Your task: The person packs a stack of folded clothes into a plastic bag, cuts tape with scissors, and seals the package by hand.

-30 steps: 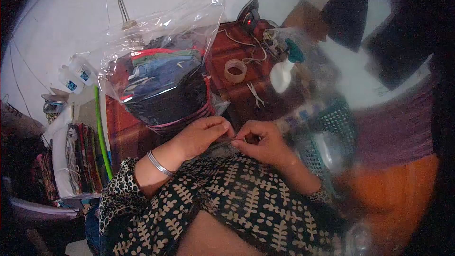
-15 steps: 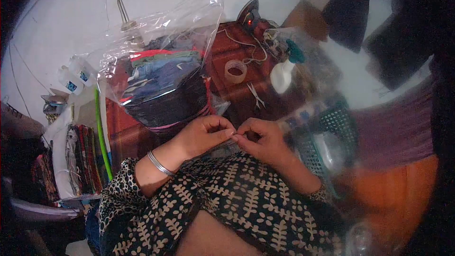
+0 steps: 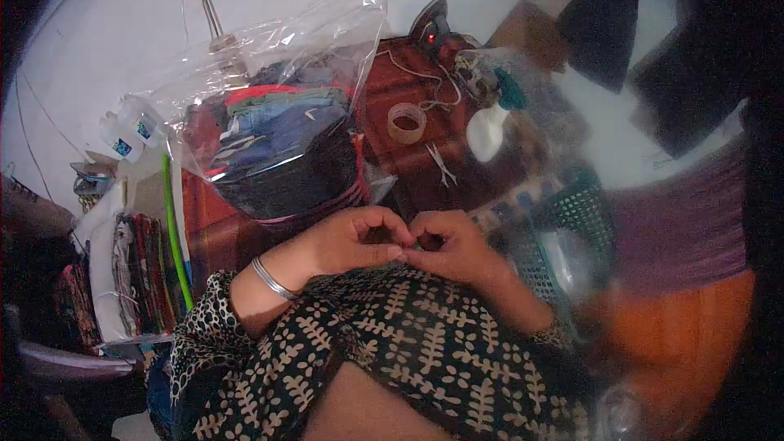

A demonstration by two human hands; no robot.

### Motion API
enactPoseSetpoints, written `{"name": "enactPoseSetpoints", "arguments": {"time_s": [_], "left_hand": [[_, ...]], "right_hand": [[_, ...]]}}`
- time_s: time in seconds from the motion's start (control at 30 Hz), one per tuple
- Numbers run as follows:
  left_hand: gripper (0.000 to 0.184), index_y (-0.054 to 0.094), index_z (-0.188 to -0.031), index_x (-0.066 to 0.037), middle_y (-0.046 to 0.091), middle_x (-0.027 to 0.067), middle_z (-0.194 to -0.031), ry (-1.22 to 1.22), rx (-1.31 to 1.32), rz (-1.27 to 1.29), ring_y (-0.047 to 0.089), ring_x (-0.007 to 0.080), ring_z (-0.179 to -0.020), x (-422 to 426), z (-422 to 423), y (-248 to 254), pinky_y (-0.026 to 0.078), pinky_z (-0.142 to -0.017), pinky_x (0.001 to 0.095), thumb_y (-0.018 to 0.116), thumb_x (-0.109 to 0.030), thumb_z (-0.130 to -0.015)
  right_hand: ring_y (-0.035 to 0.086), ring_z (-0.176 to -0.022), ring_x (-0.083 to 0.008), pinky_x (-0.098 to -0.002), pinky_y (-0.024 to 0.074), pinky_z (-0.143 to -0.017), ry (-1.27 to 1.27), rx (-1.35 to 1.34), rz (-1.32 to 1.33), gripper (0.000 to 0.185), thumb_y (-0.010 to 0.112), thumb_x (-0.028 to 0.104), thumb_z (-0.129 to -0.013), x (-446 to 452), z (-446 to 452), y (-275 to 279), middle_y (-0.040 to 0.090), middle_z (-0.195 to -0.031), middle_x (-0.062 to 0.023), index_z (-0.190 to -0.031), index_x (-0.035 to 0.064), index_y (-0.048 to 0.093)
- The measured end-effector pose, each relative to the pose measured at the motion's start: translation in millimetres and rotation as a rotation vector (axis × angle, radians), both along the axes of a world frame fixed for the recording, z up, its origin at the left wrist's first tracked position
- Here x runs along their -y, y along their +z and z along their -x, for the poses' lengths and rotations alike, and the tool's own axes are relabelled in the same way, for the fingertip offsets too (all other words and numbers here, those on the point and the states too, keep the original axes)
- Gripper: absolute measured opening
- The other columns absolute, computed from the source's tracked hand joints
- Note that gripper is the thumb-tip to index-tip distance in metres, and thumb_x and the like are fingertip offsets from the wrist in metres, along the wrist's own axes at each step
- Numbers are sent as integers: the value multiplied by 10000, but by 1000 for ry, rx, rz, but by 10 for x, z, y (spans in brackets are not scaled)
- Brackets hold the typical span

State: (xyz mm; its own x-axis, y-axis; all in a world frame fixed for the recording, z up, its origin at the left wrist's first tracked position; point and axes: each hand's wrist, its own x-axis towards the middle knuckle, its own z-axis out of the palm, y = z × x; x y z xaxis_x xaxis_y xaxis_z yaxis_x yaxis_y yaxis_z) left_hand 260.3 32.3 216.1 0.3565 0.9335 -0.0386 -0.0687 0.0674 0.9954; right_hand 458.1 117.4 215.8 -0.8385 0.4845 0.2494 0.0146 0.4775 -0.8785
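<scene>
My left hand (image 3: 355, 238) and my right hand (image 3: 449, 243) meet in front of my lap, thumbs and forefingers pinched together at the tips. Whatever lies between the fingertips is too small to make out. A silver bangle (image 3: 273, 279) circles my left wrist. Just beyond the hands stands a clear plastic bag (image 3: 282, 159) packed with folded clothes (image 3: 290, 126). Scissors (image 3: 442, 165) lie on the dark red surface past my right hand, slightly spread at the blades. Behind them a roll of tape (image 3: 406, 123) rests near a white spray bottle (image 3: 487, 132) with a teal top.
An iron (image 3: 430, 24) with a red light stands at the back, its pale cord (image 3: 441, 90) on the red surface (image 3: 400, 73). A teal basket (image 3: 581, 216) is on the right. Stacked folded fabrics (image 3: 143, 278) and a green stick (image 3: 174, 233) are at left.
Both hands have dropped slightly toward my lap, and the fingertips overlap more closely. The surrounding things have stayed in place.
</scene>
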Motion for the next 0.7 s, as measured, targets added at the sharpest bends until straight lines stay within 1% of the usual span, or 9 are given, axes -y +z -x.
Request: {"name": "enactPoseSetpoints", "arguments": {"time_s": [0.07,0.13,0.23,0.37,0.43,0.47,0.53,0.67,0.7], "left_hand": [[212,626,-1032,-48,594,17,-1001,8,-16,-44,538,110,-934,2,-9,29,430,-864,267,671,-134,-844],[320,597,-1167,-56,608,29,-998,-91,-192,-248,551,115,-927,-9,18,44,434,-856,275,648,-138,-862],[340,600,-1188,-68,612,43,-1011,-203,-263,-296,554,123,-951,-31,61,34,426,-881,276,650,-149,-862],[283,616,-1148,-59,611,55,-1015,-255,-320,-309,553,123,-962,-33,80,39,423,-887,275,621,-144,-878],[237,621,-1111,-41,610,59,-1008,-207,-142,-299,556,116,-962,-29,73,0,430,-871,274,582,-128,-894],[237,621,-1111,-41,610,59,-1008,-207,-140,-299,556,116,-962,-19,73,9,430,-871,274,582,-128,-894],[206,622,-1069,-23,611,64,-1019,-166,57,-50,558,113,-975,-1,73,39,434,-864,278,555,-115,-897],[175,627,-1025,-12,620,64,-1005,-144,-17,-174,568,127,-968,-8,66,-9,439,-864,284,564,-87,-881],[156,631,-1003,-16,624,65,-983,-100,-113,-266,578,140,-947,-2,47,31,444,-851,287,573,-77,-871]], "right_hand": [[523,-653,-68,-252,429,-583,35,55,73,209,742,201,-751,-4,-5,31,605,-719,-25,-801,38,622],[526,-666,-67,-252,430,-598,65,60,133,214,748,204,-746,-13,-8,-6,605,-720,-20,-794,39,621],[530,-689,-67,-253,433,-621,117,78,193,223,762,206,-732,-32,-20,-31,603,-724,-6,-783,42,620],[515,-678,-62,-243,421,-609,185,33,203,229,785,194,-708,-4,-4,43,593,-729,18,-776,51,621],[504,-672,-55,-235,409,-598,183,54,204,229,791,188,-702,-7,-20,76,591,-732,23,-775,53,621],[493,-666,-49,-226,396,-586,181,73,204,229,796,182,-696,-8,-26,81,589,-735,28,-775,55,622],[483,-660,-44,-219,384,-577,181,52,229,233,799,183,-695,-16,-28,41,581,-732,36,-781,57,623],[464,-649,-39,-209,366,-562,182,60,313,241,798,187,-697,-3,-32,61,552,-719,51,-804,62,621],[464,-649,-39,-209,366,-562,182,60,312,241,798,187,-697,0,-30,69,552,-719,51,-804,62,621]]}}
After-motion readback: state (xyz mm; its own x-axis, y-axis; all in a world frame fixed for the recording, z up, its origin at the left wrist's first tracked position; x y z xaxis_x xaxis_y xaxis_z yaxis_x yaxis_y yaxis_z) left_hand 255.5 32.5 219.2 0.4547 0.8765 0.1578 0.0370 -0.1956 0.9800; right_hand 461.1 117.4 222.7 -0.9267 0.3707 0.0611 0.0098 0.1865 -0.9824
